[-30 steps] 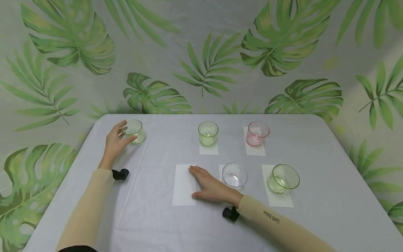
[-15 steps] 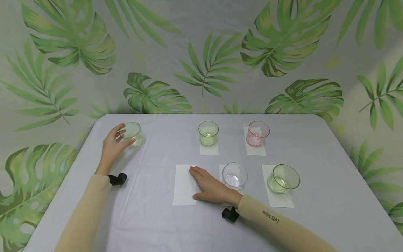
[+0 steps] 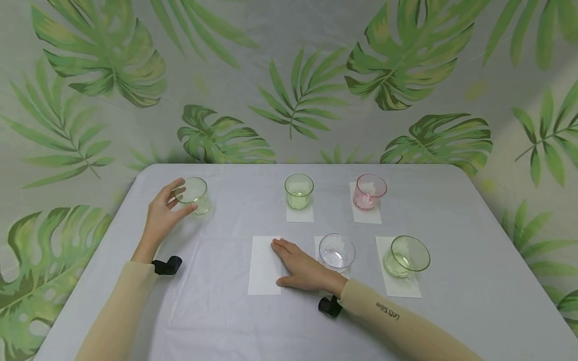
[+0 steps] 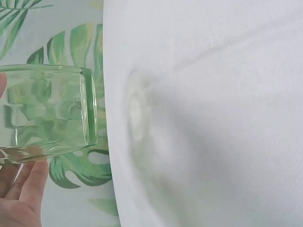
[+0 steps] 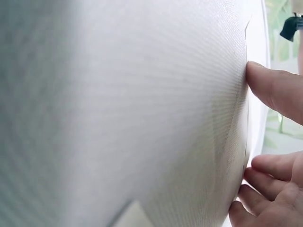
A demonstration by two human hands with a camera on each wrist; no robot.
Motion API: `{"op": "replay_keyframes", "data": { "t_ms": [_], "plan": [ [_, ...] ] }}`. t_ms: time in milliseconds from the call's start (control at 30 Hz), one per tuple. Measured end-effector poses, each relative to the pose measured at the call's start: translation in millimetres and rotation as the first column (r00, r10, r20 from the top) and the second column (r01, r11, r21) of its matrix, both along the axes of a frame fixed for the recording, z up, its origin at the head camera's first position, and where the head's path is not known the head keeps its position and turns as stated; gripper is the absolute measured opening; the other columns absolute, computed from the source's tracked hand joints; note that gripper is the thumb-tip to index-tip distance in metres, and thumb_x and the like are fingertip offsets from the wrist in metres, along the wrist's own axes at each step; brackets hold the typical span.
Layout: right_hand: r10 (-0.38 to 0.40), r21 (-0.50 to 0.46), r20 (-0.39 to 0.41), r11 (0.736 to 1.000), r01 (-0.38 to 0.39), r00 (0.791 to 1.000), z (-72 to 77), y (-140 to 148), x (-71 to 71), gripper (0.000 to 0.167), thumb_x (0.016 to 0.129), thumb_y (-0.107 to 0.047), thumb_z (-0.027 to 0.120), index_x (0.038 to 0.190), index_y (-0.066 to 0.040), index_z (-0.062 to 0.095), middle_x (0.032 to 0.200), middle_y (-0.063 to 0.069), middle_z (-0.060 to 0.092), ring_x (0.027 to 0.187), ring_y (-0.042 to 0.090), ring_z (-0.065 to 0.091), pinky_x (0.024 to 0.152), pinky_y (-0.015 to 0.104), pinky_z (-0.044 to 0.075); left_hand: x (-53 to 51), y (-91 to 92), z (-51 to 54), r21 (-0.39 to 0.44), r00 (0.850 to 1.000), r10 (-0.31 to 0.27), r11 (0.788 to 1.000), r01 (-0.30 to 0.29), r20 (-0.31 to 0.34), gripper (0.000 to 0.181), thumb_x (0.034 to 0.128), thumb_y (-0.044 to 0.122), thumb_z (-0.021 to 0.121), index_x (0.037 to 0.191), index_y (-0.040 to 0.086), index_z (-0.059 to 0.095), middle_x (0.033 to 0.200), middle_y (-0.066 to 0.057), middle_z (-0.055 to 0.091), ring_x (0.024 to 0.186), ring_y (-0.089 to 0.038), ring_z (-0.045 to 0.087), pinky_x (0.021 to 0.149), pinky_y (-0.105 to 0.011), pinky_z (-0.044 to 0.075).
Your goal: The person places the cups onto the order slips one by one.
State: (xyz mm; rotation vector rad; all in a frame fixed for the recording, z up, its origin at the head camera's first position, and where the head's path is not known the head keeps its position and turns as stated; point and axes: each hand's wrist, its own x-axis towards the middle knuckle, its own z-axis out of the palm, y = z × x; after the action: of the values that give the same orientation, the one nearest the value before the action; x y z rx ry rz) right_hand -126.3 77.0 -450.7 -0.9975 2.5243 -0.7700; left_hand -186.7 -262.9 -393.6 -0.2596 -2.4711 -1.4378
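In the head view my left hand [image 3: 163, 213] grips a pale green glass [image 3: 201, 201] near the table's back left corner. The left wrist view shows this glass [image 4: 47, 106] raised off the cloth, its base apart from the table. On the middle of the table my right hand [image 3: 303, 268] rests, extended fingers and thumb at the right edge of a white paper sheet [image 3: 261, 265]. Up close in the right wrist view, its fingertips [image 5: 253, 201] touch the surface. Just behind that hand stands a clear glass [image 3: 336, 252], on a sheet partly hidden by the wrist.
Another green glass [image 3: 299, 192] and a pink glass [image 3: 369, 192] stand on white sheets at the back. A further green glass [image 3: 405, 256] is on a sheet [image 3: 406, 290] at front right. White cloth covers the table [image 3: 217, 311]; a leaf-patterned curtain hangs behind.
The left hand and its glass shifted slightly left, then back right and a little nearer; the left wrist has drawn nearer the front. My right hand stays in place.
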Motion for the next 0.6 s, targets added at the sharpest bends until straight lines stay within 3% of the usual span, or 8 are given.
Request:
{"op": "replay_keyframes", "data": {
  "t_ms": [167, 333, 600],
  "plan": [
    [0.000, 0.004, 0.005, 1.000, 0.000, 1.000, -0.2, 0.0, -0.3, 0.082, 0.087, -0.020, 0.072, 0.147, 0.007, 0.024, 0.154, 0.019, 0.021, 0.142, 0.033, 0.016, 0.113, 0.043, 0.022, 8.8, 10.5, 8.8, -0.009, 0.999, -0.037, 0.999, 0.037, -0.016, 0.066, 0.0823, -0.001, 0.073, 0.139, -0.009, 0.040, 0.138, -0.027, 0.043, 0.123, -0.042, 0.044, 0.103, -0.040, 0.039],
    [0.002, 0.005, 0.007, 1.000, -0.002, 1.000, 0.7, 0.1, -0.6, 0.082, 0.087, -0.020, 0.073, 0.147, 0.007, 0.024, 0.154, 0.019, 0.022, 0.142, 0.033, 0.016, 0.113, 0.043, 0.023, 12.0, 17.6, 10.7, -0.024, 0.997, -0.074, 0.997, 0.074, -0.018, 0.066, 0.0801, -0.004, 0.074, 0.138, -0.010, 0.041, 0.137, -0.025, 0.045, 0.122, -0.042, 0.046, 0.102, -0.043, 0.040],
    [0.000, 0.004, 0.009, 1.000, 0.000, 1.000, 0.7, -0.1, -0.7, 0.082, 0.086, -0.020, 0.073, 0.147, 0.007, 0.025, 0.153, 0.019, 0.022, 0.142, 0.033, 0.017, 0.113, 0.044, 0.023, 4.9, 17.6, -9.3, 0.011, 0.991, -0.137, 0.991, 0.137, -0.013, 0.072, 0.0769, -0.003, 0.077, 0.140, 0.000, 0.044, 0.140, -0.018, 0.046, 0.123, -0.035, 0.047, 0.101, -0.029, 0.042]
  ]
}}
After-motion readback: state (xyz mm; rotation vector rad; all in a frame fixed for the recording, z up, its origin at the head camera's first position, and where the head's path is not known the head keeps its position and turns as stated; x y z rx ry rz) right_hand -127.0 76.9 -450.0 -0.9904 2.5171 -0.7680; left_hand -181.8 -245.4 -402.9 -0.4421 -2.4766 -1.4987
